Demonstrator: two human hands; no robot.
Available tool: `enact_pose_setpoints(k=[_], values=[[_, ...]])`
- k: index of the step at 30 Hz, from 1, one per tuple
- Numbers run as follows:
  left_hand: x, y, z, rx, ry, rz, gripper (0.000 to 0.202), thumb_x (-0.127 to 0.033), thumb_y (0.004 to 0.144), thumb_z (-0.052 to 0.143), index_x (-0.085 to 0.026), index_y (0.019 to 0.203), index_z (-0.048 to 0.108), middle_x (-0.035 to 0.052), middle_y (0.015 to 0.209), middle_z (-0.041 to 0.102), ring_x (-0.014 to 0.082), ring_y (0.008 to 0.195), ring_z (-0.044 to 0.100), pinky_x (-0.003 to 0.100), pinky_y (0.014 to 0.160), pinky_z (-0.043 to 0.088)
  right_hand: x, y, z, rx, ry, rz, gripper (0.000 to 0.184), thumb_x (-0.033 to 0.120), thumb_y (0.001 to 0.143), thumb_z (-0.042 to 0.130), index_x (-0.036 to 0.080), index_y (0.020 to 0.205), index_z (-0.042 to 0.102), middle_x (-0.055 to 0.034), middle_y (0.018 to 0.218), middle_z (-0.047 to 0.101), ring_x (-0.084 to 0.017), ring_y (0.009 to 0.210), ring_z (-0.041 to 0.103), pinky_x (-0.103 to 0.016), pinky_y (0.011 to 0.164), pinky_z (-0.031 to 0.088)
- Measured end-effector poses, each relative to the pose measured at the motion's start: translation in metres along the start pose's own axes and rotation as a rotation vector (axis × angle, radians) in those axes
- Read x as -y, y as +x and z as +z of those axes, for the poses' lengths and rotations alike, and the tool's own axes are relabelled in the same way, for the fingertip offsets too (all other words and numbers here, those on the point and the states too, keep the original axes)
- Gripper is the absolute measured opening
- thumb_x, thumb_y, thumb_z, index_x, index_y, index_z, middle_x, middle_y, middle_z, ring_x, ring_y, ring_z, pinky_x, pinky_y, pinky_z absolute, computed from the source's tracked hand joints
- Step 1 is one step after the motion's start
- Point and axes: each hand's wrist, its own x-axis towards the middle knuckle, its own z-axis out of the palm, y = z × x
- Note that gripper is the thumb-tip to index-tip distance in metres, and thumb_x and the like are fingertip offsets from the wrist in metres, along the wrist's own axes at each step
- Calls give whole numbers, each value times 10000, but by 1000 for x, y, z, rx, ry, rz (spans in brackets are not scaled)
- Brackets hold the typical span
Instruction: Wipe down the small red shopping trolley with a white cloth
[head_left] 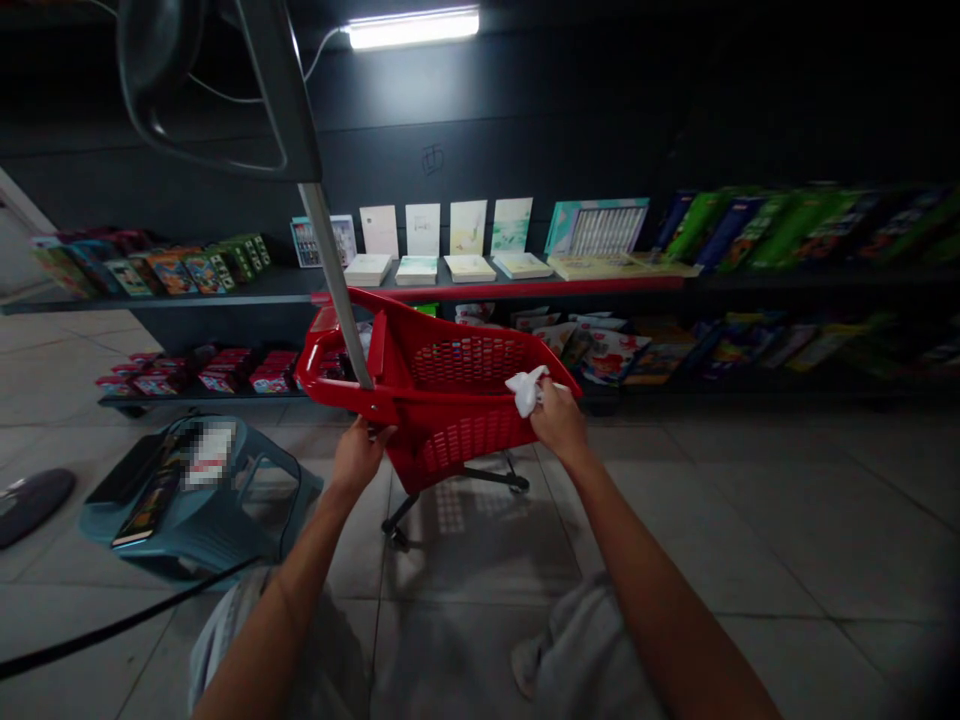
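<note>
Red plastic shopping cart is standing on the tiled floor and appears to be leaning toward the wearer, though the wide view makes the angle hard to confirm. Left hand is gripping the cart's near rim, w/ fingers curled over the plastic, just beside the metal pole. Right hand is on the cart's right rim, w/ fingers held close together and pinching a crumpled white cloth against the plastic. Cloth is covering the fingertips, so exact finger spread cannot be determined.

Status: cloth is currently contacting the right rim only. Remaining rim sections, mesh walls, pole, and black casters are showing no cloth contact.

Surroundings, ref. cart: dark wall shelving is standing behind it, displaying books and boxed art sets. Teal plastic chair is lying on the floor to its left, supporting a dark flat item. Black cable is running across the floor in front of the chair.
</note>
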Motion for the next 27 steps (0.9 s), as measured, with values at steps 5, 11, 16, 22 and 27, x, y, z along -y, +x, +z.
enact_pose_setpoints(k=[5, 11, 16, 22, 27], values=[[-2, -1, 5, -21, 23, -7, 324, -401, 998, 615, -180, 1234, 599, 134, 1055, 804, 297, 994, 781, 346, 850, 572, 76, -20, 27, -59, 85, -297, 256, 145, 911, 463, 154, 1125, 603, -167, 1095, 707, -302, 1090, 616, -519, 1207, 327], [-3, -2, 11, -47, 0, -68, 414, -388, 1028, 544, -173, 1378, 494, 160, 1129, 790, 319, 1054, 767, 380, 860, 569, 114, -31, 47, -99, 234, -457, 484, 54, 791, 468, 158, 1255, 563, -147, 1266, 665, -286, 1210, 584, -522, 1279, 258], [1, 3, 12, -30, 31, -73, 552, -388, 887, 756, -198, 1344, 509, 141, 1101, 795, 301, 1016, 772, 357, 832, 572, 112, -26, 44, -77, 220, -484, 510, 58, 786, 474, 165, 1279, 548, -142, 1285, 660, -292, 1257, 570, -519, 1274, 274], [3, 8, 15, -40, 101, -116, 478, -413, 883, 751, -201, 1273, 572, 119, 993, 800, 316, 961, 770, 356, 791, 552, 79, -10, 17, 82, 33, -349, 400, 43, 822, 480, 165, 1190, 577, -156, 1117, 720, -297, 1099, 630, -466, 1180, 382], [10, 17, 16, -47, 95, -95, 531, -426, 890, 742, -199, 1330, 550, 122, 1014, 800, 304, 954, 769, 353, 795, 557, 8, 9, 1, 111, -75, -113, 274, 142, 895, 515, 190, 1156, 586, -168, 1131, 716, -303, 1099, 642, -452, 1079, 451]])
